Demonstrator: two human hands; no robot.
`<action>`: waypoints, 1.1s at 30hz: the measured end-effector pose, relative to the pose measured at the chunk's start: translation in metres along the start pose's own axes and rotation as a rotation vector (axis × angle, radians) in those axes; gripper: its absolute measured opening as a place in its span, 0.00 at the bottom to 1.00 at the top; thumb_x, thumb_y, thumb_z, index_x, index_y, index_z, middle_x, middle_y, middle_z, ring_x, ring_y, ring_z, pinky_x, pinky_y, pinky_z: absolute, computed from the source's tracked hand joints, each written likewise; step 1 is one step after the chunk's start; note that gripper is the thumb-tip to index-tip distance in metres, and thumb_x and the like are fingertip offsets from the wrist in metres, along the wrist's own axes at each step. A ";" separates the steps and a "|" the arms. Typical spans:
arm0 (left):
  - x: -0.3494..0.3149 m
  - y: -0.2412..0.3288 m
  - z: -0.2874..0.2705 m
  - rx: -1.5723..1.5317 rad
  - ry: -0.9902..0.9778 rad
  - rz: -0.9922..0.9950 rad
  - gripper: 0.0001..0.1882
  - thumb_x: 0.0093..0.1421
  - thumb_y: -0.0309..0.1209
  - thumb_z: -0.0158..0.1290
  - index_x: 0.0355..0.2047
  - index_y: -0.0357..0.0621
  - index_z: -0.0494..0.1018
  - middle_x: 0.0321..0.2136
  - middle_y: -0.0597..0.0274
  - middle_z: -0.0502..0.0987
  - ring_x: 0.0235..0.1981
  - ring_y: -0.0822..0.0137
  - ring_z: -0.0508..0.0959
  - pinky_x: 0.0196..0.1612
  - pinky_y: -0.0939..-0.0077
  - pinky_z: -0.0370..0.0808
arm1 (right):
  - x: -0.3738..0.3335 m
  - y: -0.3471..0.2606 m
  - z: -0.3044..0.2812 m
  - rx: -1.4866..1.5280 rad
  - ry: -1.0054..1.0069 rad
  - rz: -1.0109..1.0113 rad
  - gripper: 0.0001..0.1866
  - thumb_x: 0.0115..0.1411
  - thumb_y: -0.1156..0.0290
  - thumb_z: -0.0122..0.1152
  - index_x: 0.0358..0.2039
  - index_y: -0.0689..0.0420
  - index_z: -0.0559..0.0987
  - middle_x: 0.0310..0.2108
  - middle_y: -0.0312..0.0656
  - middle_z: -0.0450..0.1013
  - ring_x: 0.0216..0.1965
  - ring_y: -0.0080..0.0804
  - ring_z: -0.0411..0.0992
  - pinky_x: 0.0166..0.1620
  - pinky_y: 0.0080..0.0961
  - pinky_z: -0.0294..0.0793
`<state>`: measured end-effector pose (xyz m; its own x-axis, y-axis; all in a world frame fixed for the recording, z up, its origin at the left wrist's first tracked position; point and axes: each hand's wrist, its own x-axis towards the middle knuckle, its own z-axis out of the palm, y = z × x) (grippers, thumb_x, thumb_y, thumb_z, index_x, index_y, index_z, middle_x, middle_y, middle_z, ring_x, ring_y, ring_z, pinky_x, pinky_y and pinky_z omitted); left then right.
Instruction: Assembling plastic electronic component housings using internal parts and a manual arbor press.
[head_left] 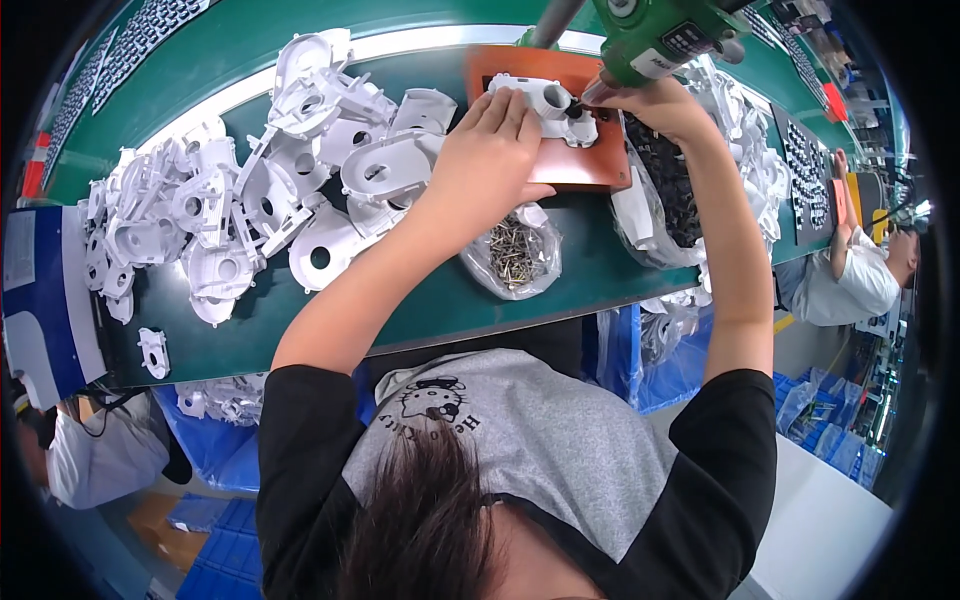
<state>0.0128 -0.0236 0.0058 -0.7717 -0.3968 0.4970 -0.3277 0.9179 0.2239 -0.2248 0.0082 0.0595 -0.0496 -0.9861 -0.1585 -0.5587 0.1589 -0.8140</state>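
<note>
On an orange-brown block lies a white plastic housing with a round opening. My left hand bears on its left side, fingers together over the plastic and thumb stretched toward me. From the right, my right hand reaches in under a green machine head, its fingers pinched at a small black part beside the opening. Those fingertips are partly hidden by the machine. A clear bag of metal screws sits just below my left hand.
White plastic housings are heaped on the left of the green table. A bag of black parts lies right of the block, near more white pieces. Blue bins stand below the table edge. Other people sit at both sides.
</note>
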 end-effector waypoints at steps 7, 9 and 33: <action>0.001 0.000 0.000 -0.004 -0.016 -0.009 0.38 0.36 0.44 0.65 0.44 0.31 0.67 0.48 0.46 0.70 0.52 0.53 0.68 0.57 0.64 0.64 | 0.010 0.004 -0.008 0.091 -0.128 -0.045 0.09 0.49 0.73 0.66 0.31 0.60 0.79 0.31 0.38 0.77 0.34 0.24 0.73 0.40 0.20 0.72; 0.001 0.000 -0.001 -0.026 -0.027 -0.020 0.38 0.36 0.42 0.65 0.45 0.31 0.66 0.48 0.46 0.69 0.53 0.52 0.67 0.57 0.64 0.64 | 0.009 -0.001 -0.005 0.025 -0.109 -0.042 0.02 0.51 0.80 0.61 0.27 0.62 0.77 0.26 0.35 0.73 0.30 0.22 0.70 0.34 0.18 0.70; 0.002 0.004 -0.004 -0.020 -0.044 -0.022 0.36 0.35 0.40 0.65 0.41 0.29 0.68 0.44 0.47 0.69 0.50 0.54 0.66 0.56 0.67 0.63 | 0.016 0.003 -0.005 -0.078 -0.232 -0.239 0.06 0.51 0.78 0.61 0.28 0.61 0.72 0.25 0.32 0.67 0.28 0.17 0.65 0.29 0.16 0.64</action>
<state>0.0118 -0.0211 0.0112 -0.7879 -0.4155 0.4545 -0.3340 0.9084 0.2514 -0.2311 -0.0075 0.0572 0.2753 -0.9563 -0.0988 -0.5942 -0.0884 -0.7995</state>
